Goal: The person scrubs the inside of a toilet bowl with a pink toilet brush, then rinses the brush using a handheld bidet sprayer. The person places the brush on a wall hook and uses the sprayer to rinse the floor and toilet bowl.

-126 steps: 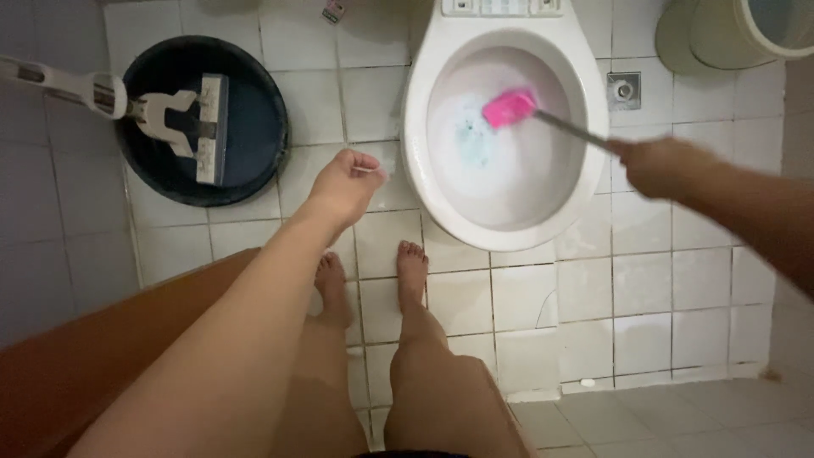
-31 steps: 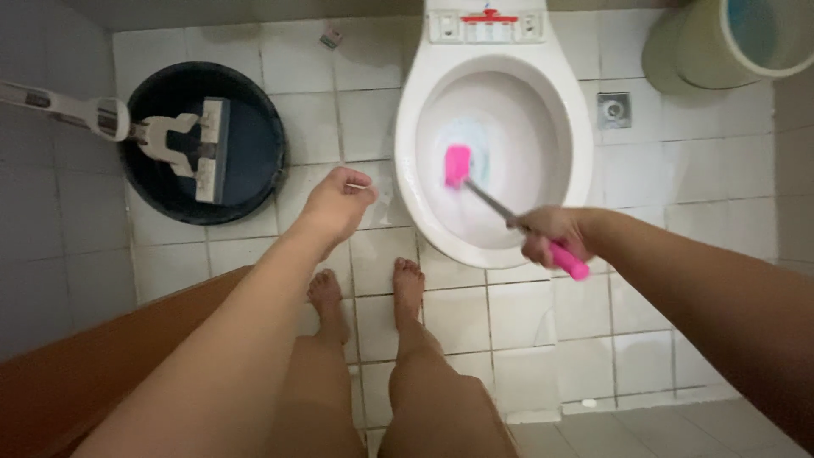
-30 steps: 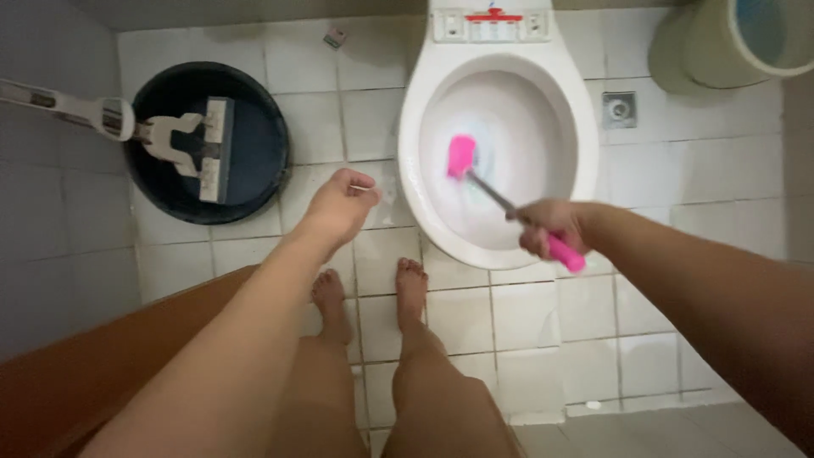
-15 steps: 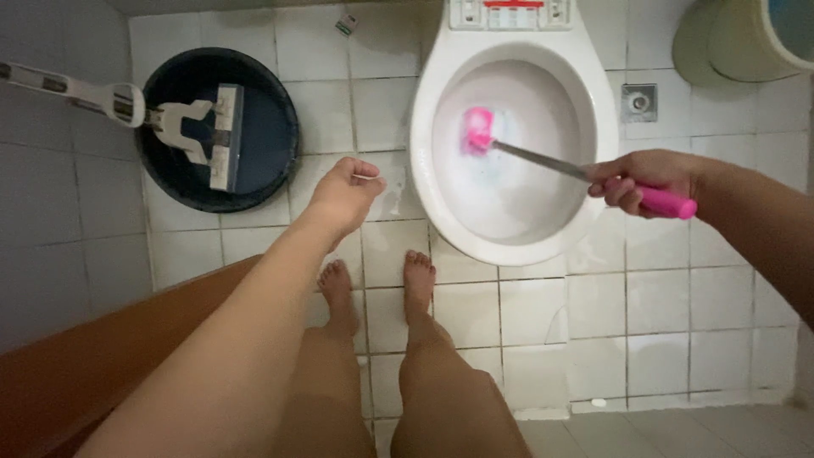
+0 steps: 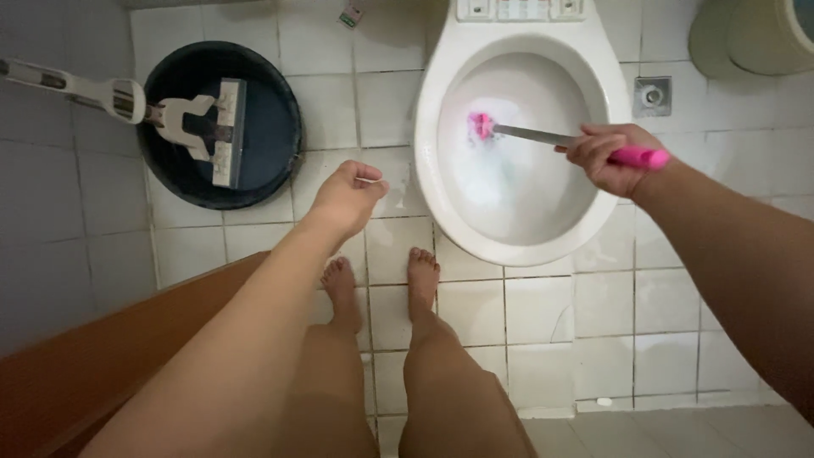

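**Brush head down in the bowl, handle in the right fist**

The right hand [image 5: 606,157] is clamped around the pink grip of a toilet brush [image 5: 543,140], fingers wrapped tight over it at the right rim of the white toilet bowl [image 5: 441,203]. The brush runs almost level across the picture: its long axis goes from the pink grip end at the right, along a thin metal shank, to the small pink head at the left, which sits low against the far inner wall of the bowl in foamy water. So the working end lies to the left of the fingers and slightly farther off. The left hand [image 5: 346,202] is well apart from the brush, hanging over the white floor tiles [image 5: 543,322] just left of the bowl, fingers curled loosely together and holding nothing that shows.

To the far left a dark round basin [image 5: 263,161] holds the flat head of a squeeze mop [image 5: 203,127], its pale handle reaching off to the left edge. A small scrap of packaging [image 5: 350,13] lies on the tiles at the far edge; a strip of labelled buttons sits on the toilet's back ledge. A pale bucket [image 5: 746,38] stands far right, a floor drain [image 5: 652,95] near it. Bare feet stand near the bowl's front
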